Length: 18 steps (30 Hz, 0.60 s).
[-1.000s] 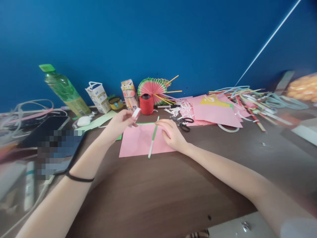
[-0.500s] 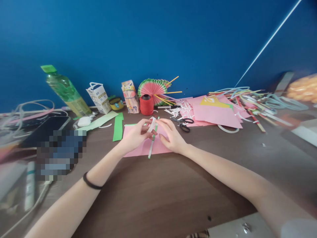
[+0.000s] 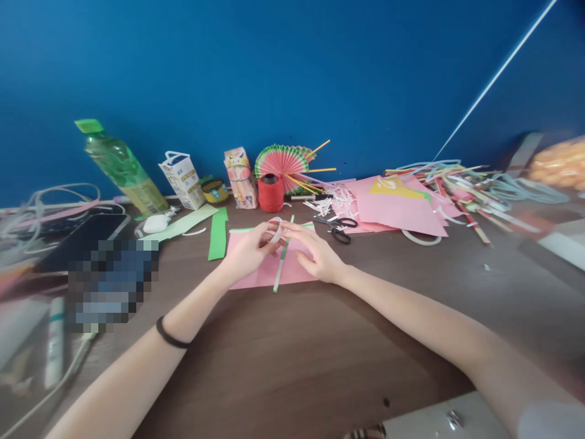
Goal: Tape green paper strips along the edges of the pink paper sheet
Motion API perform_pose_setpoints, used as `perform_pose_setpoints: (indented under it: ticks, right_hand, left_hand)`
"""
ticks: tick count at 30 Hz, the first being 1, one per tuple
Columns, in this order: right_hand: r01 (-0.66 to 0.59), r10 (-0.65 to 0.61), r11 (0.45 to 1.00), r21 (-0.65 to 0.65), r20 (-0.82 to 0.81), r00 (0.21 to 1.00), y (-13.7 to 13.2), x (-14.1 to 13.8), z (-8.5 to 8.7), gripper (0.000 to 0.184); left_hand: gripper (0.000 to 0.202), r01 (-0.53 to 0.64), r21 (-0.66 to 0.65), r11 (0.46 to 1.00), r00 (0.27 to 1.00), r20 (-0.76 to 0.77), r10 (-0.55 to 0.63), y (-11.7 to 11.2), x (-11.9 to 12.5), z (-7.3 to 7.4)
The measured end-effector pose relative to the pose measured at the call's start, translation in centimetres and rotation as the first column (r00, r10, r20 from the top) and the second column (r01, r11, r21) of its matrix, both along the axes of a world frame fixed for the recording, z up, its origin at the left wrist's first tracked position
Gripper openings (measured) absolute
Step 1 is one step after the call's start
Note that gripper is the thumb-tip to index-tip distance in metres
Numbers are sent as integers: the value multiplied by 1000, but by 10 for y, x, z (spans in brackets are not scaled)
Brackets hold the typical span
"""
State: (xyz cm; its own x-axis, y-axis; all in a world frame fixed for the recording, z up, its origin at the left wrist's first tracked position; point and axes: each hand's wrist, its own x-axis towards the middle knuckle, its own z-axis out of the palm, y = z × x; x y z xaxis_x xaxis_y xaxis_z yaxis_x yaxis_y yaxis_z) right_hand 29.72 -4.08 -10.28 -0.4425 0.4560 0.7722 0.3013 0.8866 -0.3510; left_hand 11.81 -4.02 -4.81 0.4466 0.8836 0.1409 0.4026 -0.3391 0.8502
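My left hand [image 3: 249, 250] is closed round a small white roll of tape [image 3: 275, 230], held just above a pink sheet of paper [image 3: 262, 271] on the brown table. My right hand [image 3: 315, 253] meets it from the right, its fingertips pinched at the roll's edge. A thin green-and-white strip [image 3: 282, 259] lies across the pink sheet between the two hands.
A green strip [image 3: 218, 234] lies left of the sheet. Behind stand a red thread spool [image 3: 270, 192], a paper fan [image 3: 281, 161], small cartons [image 3: 239, 177], a green bottle [image 3: 119, 166]. Black scissors [image 3: 339, 228], pink sheets [image 3: 393, 207] and coloured strips fill the right. A phone [image 3: 103, 268] lies left.
My left hand brought the tape roll from the left over to the pink sheet. My right hand's fingers rose from the sheet and closed on the roll's edge.
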Motion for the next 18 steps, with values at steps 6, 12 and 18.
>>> perform_pose_setpoints:
  ticks: [6, 12, 18]
  right_hand:
    - [-14, 10, 999, -52, -83, 996, 1, 0, -3, 40]
    - [59, -59, 998, -8, -127, 990, 4, -3, 1, 28]
    - [0, -3, 1000, -16, -218, 976, -3, -7, 9, 21]
  left_hand:
    - [20, 13, -79, 997, 999, 43, -10, 1, 0, -1]
    - [20, 23, -141, 990, 996, 88, -11, 0, 6, -4]
    - [15, -41, -113, 993, 991, 126, 55, -4, 12, -3]
